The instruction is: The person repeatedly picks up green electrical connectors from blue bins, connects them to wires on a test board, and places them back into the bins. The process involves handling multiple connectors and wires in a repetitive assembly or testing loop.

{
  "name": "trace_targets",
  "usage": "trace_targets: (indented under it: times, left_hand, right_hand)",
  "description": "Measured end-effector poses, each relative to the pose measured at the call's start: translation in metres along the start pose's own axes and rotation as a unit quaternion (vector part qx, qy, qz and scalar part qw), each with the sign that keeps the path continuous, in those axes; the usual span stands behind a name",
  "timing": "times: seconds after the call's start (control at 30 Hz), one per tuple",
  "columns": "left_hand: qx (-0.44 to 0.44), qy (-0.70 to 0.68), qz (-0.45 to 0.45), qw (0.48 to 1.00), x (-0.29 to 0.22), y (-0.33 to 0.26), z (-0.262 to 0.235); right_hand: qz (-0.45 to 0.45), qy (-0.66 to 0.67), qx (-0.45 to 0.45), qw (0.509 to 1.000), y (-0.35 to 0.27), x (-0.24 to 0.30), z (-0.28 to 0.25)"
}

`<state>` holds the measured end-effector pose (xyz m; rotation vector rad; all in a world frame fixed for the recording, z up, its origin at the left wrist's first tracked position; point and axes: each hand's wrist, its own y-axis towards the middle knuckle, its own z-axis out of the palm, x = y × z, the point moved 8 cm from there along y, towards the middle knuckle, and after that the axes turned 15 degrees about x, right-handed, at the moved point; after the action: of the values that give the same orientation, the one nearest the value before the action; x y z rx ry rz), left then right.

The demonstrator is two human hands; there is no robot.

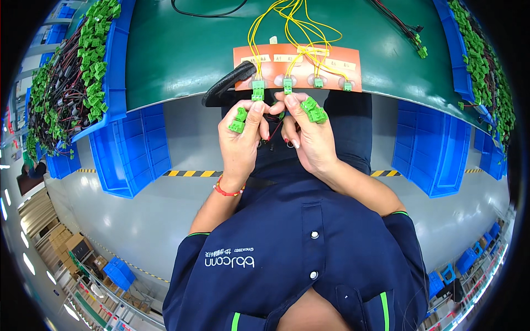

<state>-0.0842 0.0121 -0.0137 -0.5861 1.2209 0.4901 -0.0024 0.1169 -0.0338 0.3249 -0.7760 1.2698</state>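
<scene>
My left hand (240, 146) is closed, with a green terminal connector (237, 121) held among its fingers. Its thumb and forefinger meet the lower end of a wired green plug (258, 88) at the orange board's front edge. In my right hand (316, 144), also closed, is a pair of green connectors (314, 112). That thumb and forefinger reach the second wired plug (287, 85). Thin dark leads hang between my hands, partly hidden by the fingers. Yellow wires (287, 33) run from the plugs toward the far side of the table.
The orange board (353, 66) lies on the green table (187, 60), bearing two more small green plugs. A black strap-like piece (229, 83) overlaps its left side. Blue bins (117, 60) heaped with green-ended cables flank the table. One cable bundle (406, 33) lies far right.
</scene>
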Motion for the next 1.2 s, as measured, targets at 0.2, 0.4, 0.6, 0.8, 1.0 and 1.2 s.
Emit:
trace_targets:
  times: [0.2, 0.4, 0.6, 0.8, 1.0, 1.2]
  left_hand:
    - [0.001, -0.003, 0.028, 1.0, -0.003, 0.009, 0.001]
    - [0.078, -0.148, -0.064, 0.984, 0.013, 0.012, -0.007]
    - [0.161, -0.012, -0.167, 0.973, 0.056, 0.012, -0.007]
    - [0.32, -0.101, -0.206, 0.919, 0.061, 0.008, 0.044]
    - [0.358, -0.207, -0.158, 0.897, 0.065, -0.008, 0.055]
    - [0.321, -0.254, -0.182, 0.894, 0.072, -0.018, 0.039]
  right_hand:
    - [0.045, -0.072, 0.006, 0.996, 0.005, 0.003, -0.009]
    - [0.017, -0.234, -0.035, 0.971, -0.013, 0.043, -0.041]
    - [0.148, -0.304, -0.043, 0.94, -0.05, 0.022, -0.078]
    - [0.178, -0.125, 0.018, 0.976, -0.055, -0.007, -0.096]
    - [0.077, 0.025, 0.057, 0.995, -0.045, 0.017, -0.091]
    - [-0.006, 0.074, 0.026, 0.997, -0.051, 0.048, -0.095]
